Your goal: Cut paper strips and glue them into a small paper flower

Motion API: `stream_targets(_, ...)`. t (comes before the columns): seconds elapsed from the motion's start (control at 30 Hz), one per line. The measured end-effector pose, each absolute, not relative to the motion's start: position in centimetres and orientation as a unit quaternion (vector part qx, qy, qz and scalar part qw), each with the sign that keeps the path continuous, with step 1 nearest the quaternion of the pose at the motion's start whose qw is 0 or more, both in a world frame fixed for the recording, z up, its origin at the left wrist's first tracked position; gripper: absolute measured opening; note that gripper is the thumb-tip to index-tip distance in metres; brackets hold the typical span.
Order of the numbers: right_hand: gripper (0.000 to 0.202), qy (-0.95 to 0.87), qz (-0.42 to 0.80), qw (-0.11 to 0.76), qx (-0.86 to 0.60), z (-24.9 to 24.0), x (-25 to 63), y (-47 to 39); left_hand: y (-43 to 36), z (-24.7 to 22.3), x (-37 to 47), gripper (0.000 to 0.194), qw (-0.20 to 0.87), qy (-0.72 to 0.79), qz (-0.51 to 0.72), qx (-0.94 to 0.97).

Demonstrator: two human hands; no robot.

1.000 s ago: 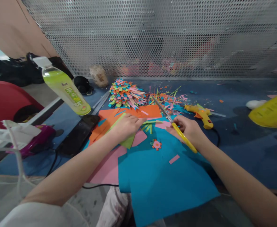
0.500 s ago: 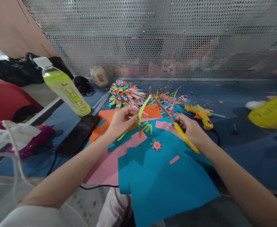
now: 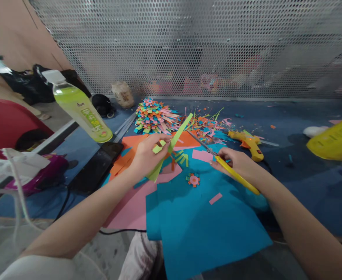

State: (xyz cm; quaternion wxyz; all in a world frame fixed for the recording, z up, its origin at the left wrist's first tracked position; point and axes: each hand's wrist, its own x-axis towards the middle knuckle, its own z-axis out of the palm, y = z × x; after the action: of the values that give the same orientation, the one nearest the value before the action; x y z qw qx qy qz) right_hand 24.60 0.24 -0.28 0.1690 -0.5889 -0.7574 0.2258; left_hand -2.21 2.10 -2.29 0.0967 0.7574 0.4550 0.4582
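Note:
My left hand (image 3: 151, 153) pinches a light green paper strip (image 3: 180, 133) that slants up to the right. Yellow-handled scissors (image 3: 236, 175) are held in my right hand (image 3: 236, 161), their blades pointing up and left, a little apart from the strip. Between and below the hands lies a large blue sheet (image 3: 208, 229). On it are a small pink and orange paper flower (image 3: 194, 180) and a pink piece (image 3: 215, 198). Several short green strips (image 3: 182, 158) lie near an orange one, and a pink rectangle (image 3: 202, 156) is beside my right fingers.
Behind the hands stand a cone of colourful paper pieces (image 3: 152, 116) and a heap of scraps (image 3: 207, 126). A yellow glue gun (image 3: 248, 144) lies right. At left are a green drink bottle (image 3: 83, 111) and a black phone (image 3: 96, 167). A yellow bottle (image 3: 335, 140) is far right.
The green strip has turned and now shows its wider face, its top further right. The scissors and my right hand have shifted slightly, the handles tilting down to the right.

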Motion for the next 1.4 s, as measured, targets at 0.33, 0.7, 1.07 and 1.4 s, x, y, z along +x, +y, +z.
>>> stream_targets(0.33, 0.036, -0.751, 0.233, 0.176, -0.592, -0.3, 24.5, 0.2, 1.3, -1.7, -1.9, 0.02, 0.072, 0.427, 0.372, 0.821)
stream_targets(0.7, 0.04, -0.759, 0.242, 0.158, -0.583, -0.6, 24.5, 0.2, 1.2, -1.8, -1.7, 0.019, 0.071, 0.429, 0.366, 0.823)
stream_targets(1.07, 0.041, -0.772, 0.191, 0.119, -0.595, -0.7, 25.2, 0.5, 1.6, -2.2, -2.1, 0.017, 0.08, 0.42, 0.31, 0.849)
stream_targets(1.4, 0.019, -0.808, 0.021, 0.135, -0.574, 2.2, 24.6, -3.6, 2.2, -3.2, -1.3, 0.022, 0.039, 0.384, 0.168, 0.907)
